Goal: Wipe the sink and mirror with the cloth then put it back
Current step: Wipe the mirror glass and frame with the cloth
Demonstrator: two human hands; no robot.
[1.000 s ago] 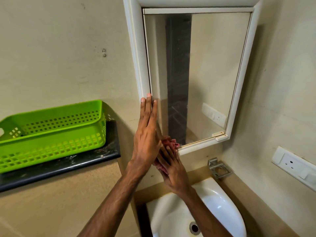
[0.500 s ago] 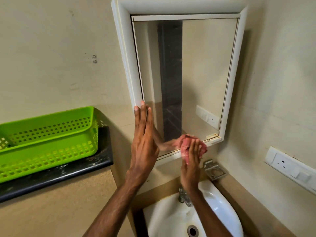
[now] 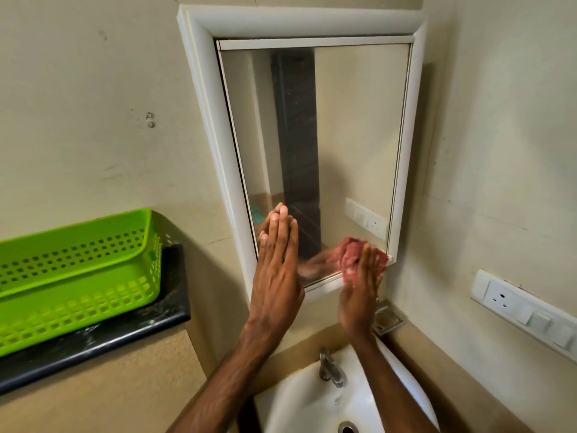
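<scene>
A white-framed mirror (image 3: 343, 135) hangs on the wall above a white sink (image 3: 312, 404). My right hand (image 3: 359, 295) presses a crumpled pink cloth (image 3: 352, 254) against the mirror's lower right corner. My left hand (image 3: 278, 270) lies flat, fingers together, on the glass at the mirror's lower left edge, holding nothing. Both forearms rise from the bottom of the view over the sink.
A green perforated basket (image 3: 75, 276) stands on a black stone shelf (image 3: 93, 345) at the left. A chrome tap (image 3: 331, 367) sits at the back of the sink. A metal holder (image 3: 388, 318) is fixed below the mirror's right corner. A white socket panel (image 3: 524, 310) is on the right wall.
My right hand has wiped the cloth along the mirror's bottom edge from the lower left to the lower right corner. My left hand has shifted slightly onto the glass.
</scene>
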